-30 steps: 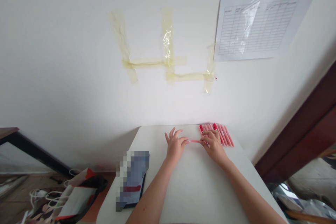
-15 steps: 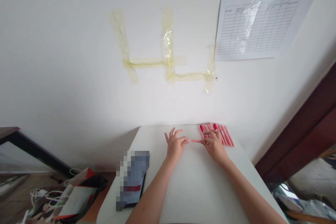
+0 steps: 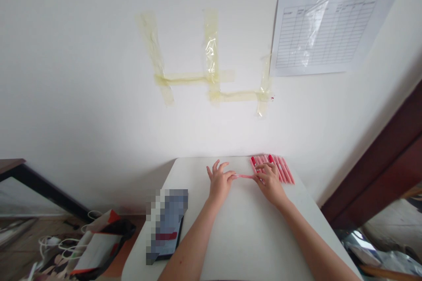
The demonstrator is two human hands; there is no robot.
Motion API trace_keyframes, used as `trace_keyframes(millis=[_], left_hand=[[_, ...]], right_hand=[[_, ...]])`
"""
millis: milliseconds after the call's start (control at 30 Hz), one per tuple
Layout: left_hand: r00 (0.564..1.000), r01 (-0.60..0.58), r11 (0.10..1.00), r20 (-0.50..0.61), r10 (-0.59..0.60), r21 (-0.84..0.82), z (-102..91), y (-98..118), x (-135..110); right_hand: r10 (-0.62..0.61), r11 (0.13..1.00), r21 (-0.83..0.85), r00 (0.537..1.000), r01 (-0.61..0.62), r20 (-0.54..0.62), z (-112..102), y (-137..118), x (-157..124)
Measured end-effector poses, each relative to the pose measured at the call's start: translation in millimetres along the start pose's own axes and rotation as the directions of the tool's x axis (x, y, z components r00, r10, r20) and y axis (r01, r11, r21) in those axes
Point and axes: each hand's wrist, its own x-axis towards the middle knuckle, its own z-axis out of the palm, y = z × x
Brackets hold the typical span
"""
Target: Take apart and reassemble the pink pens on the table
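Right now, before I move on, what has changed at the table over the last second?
Very little: the right hand has eased slightly rightward over the row of red-capped pink markers. Nothing was let go: both hands remain at the ends of the pink marker between them. The left hand and the row look unchanged.

Left hand (image 3: 220, 183), right hand (image 3: 269, 183) pinch marker (image 3: 244, 176)

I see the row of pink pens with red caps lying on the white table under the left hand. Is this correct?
No: the row of pink pens with red caps lies under the right hand, not the left hand. The head view shows this, on the white table.
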Motion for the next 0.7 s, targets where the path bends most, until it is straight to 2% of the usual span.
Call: trace_keyframes(millis=[700], left_hand=[[0.999, 0.017, 1.0, -0.027, -0.017, 0.002, 0.2, -2.4, -0.1]], right_hand=[[-0.012, 0.999, 0.027, 0.988, 0.016, -0.155, 0.7, 9.4, 2.0]])
